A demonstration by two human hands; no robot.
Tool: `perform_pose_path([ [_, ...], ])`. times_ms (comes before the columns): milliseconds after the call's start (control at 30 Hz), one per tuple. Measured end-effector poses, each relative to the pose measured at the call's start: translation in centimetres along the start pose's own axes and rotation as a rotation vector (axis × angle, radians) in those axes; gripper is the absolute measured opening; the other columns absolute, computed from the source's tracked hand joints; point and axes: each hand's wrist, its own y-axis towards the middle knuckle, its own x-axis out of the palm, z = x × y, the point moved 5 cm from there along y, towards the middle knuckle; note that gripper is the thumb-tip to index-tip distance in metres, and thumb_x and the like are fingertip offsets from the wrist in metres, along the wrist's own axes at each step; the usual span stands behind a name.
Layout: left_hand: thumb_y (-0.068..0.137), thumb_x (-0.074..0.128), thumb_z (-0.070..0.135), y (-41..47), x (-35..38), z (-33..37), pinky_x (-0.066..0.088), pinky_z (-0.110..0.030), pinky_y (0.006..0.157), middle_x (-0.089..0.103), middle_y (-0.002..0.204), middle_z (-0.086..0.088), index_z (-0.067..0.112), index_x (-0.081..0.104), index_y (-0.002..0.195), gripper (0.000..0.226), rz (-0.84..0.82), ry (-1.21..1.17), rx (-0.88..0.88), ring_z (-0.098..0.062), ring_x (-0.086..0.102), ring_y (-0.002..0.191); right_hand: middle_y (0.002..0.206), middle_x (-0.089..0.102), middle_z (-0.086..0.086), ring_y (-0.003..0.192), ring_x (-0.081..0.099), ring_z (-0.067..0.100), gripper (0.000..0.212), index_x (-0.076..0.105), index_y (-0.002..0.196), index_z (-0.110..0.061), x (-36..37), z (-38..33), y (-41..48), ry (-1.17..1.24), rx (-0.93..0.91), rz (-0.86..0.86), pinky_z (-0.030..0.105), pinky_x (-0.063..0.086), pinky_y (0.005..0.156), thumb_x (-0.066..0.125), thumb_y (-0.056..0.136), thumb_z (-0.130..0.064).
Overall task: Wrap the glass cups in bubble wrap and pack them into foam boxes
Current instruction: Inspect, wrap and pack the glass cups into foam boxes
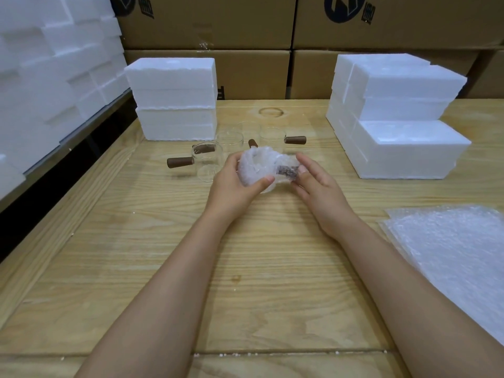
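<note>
A person's two hands hold a wrapped glass cup [256, 167] just above the middle of a wooden desk [259, 268]. The left hand [237, 184] curls round the cup's bubble-wrapped body. The right hand [316, 184] pinches the wrap over its brown handle [286, 170]. The bundle lies sideways, with the body to the left and the handle pointing right. Closed foam boxes [409, 148] are stacked to the right, nearer the right hand, and another stack [174, 99] stands back left. Bare glass cups [208, 159] wait just behind the hands. Spare bubble wrap sheets [458, 249] lie near right.
</note>
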Motion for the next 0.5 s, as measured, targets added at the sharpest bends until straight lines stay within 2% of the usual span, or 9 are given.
perform_pose_path([
  [67,0.071,0.081,0.042,0.0,-0.2,0.0,0.041,-0.023,0.083,0.058,0.114,0.013,0.027,0.046,0.126,0.067,0.038,0.107,0.009,-0.008,0.055,0.101,0.141,0.049,-0.001,0.126,0.049,0.011,0.041,0.040,0.142,-0.023,0.2,0.5,0.2,-0.006,0.045,0.031,0.032,0.036,0.111,0.043,0.101,-0.026],
  [167,0.074,0.079,0.042,0.0,-0.1,0.0,0.044,-0.028,0.088,0.059,0.125,0.002,0.019,0.041,0.131,0.073,0.050,0.181,-0.005,-0.018,0.057,0.110,0.144,0.041,-0.008,0.134,0.039,0.010,0.044,0.039,0.144,-0.021,0.4,0.7,0.2,-0.057,0.057,0.062,0.036,0.027,0.116,0.042,0.101,-0.031],
  [267,0.076,0.077,0.041,-0.1,0.0,0.1,0.044,-0.036,0.098,0.056,0.132,-0.005,0.014,0.037,0.136,0.077,0.048,0.221,-0.020,-0.025,0.054,0.119,0.139,0.046,-0.011,0.133,0.039,0.006,0.045,0.041,0.143,-0.017,0.7,0.5,0.1,-0.129,0.049,0.047,0.030,0.027,0.115,0.039,0.101,-0.035],
  [333,0.074,0.078,0.043,-0.2,0.0,0.3,0.040,-0.037,0.104,0.051,0.139,-0.004,0.015,0.032,0.142,0.087,0.045,0.248,-0.017,-0.025,0.048,0.127,0.142,0.043,-0.011,0.129,0.037,-0.001,0.046,0.040,0.143,-0.019,0.7,0.4,-0.1,-0.170,0.029,0.050,0.020,0.028,0.109,0.039,0.101,-0.037],
  [400,0.068,0.081,0.049,-0.5,0.0,0.5,0.032,-0.034,0.109,0.038,0.150,-0.003,0.018,0.019,0.150,0.107,0.029,0.278,-0.024,-0.021,0.036,0.137,0.139,0.044,-0.013,0.121,0.037,-0.005,0.045,0.041,0.143,-0.021,0.3,-0.3,-0.3,-0.239,-0.018,0.104,0.009,0.029,0.096,0.038,0.101,-0.039],
  [467,0.064,0.080,0.056,-1.1,0.1,0.9,0.025,-0.033,0.112,0.027,0.155,-0.001,0.021,0.008,0.152,0.119,0.026,0.320,-0.029,-0.019,0.025,0.142,0.130,0.048,-0.012,0.114,0.042,-0.003,0.039,0.047,0.136,-0.020,-1.4,-1.9,-0.4,-0.279,-0.127,0.291,0.001,0.031,0.081,0.037,0.102,-0.037],
  [500,0.065,0.077,0.060,-1.5,0.0,1.4,0.022,-0.033,0.113,0.024,0.155,-0.002,0.021,0.008,0.153,0.118,0.053,0.364,-0.005,-0.019,0.022,0.142,0.125,0.051,-0.009,0.110,0.045,0.000,0.035,0.051,0.131,-0.017,-2.5,-3.3,-0.6,-0.249,-0.199,0.421,-0.002,0.033,0.078,0.038,0.102,-0.033],
])
